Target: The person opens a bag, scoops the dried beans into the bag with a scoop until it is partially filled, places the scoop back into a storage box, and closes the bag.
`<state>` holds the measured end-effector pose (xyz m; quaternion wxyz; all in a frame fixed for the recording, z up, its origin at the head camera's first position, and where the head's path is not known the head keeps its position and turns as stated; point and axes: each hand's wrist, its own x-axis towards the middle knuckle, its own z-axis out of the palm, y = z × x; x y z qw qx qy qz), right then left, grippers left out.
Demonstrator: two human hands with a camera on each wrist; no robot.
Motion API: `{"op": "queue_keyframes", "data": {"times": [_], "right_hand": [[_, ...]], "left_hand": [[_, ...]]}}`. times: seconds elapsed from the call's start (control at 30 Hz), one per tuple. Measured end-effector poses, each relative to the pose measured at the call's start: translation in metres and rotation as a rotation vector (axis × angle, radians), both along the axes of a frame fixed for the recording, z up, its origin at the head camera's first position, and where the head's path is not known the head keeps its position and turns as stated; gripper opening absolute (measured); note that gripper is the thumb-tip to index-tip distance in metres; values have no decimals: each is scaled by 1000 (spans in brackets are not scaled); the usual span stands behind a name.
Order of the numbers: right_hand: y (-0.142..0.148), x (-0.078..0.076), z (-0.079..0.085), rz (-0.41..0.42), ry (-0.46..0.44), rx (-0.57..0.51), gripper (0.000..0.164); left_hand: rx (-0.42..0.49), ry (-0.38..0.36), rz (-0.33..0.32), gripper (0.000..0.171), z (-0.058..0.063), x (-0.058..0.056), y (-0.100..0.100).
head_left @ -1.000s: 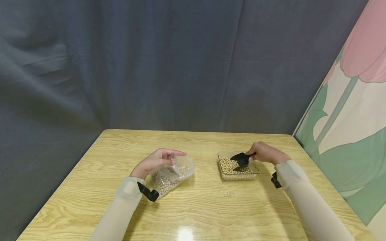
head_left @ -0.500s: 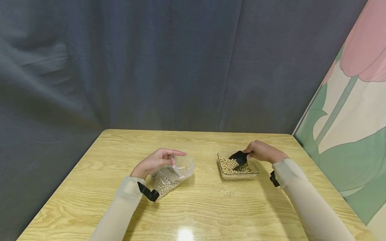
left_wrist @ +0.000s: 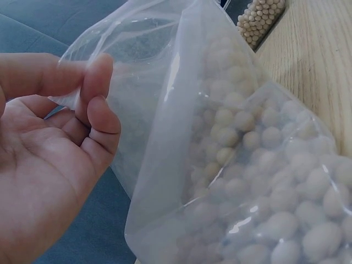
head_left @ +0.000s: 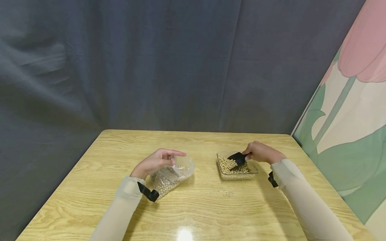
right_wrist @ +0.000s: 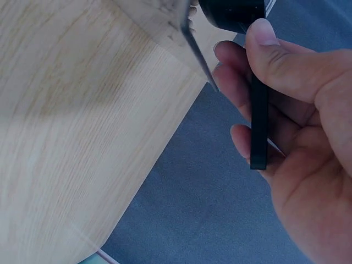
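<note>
My left hand (head_left: 154, 163) pinches the rim of a clear plastic bag (head_left: 169, 180) that holds pale round beans; the bag leans on the table with its mouth toward the right. In the left wrist view the beans (left_wrist: 280, 225) show through the film, and the fingers grip the thin edge. My right hand (head_left: 261, 152) grips the handle of a black scoop (head_left: 238, 160), its thumb on top in the right wrist view. The scoop's blade sits in the beans inside a clear rectangular container (head_left: 238, 177). Part of the blade is hidden among the beans.
Both items stand on a wood-grain table (head_left: 193, 214), the bag left of the container. A small mark (head_left: 227, 193) shows on the tabletop in front of the container. A dark curtain (head_left: 169, 67) hangs behind, and a flower-printed cloth (head_left: 349, 134) is at the right.
My right hand and the scoop have shifted slightly left, the blade moving across the beans in the container. My left hand and the bag have stayed put.
</note>
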<state>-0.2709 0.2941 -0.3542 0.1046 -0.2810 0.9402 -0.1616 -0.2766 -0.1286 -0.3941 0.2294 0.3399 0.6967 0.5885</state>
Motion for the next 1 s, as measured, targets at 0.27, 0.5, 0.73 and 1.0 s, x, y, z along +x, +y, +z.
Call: {"op": "queue_keyframes", "data": {"times": [0.27, 0.5, 0.73, 1.0], "right_hand": [[-1, -1, -3, -8, -1, -5, 28], [-3, -2, -8, -5, -4, -46, 29], [-5, 2, -18, -42, -45, -103, 30], [-4, 5, -25, -35, -55, -122, 30]], "left_hand": [[-5, 18, 2, 40, 1, 0, 0], [-17, 12, 15, 40, 2, 0, 0], [-12, -1, 16, 40, 2, 1, 0], [9, -17, 5, 41, -1, 0, 0]]}}
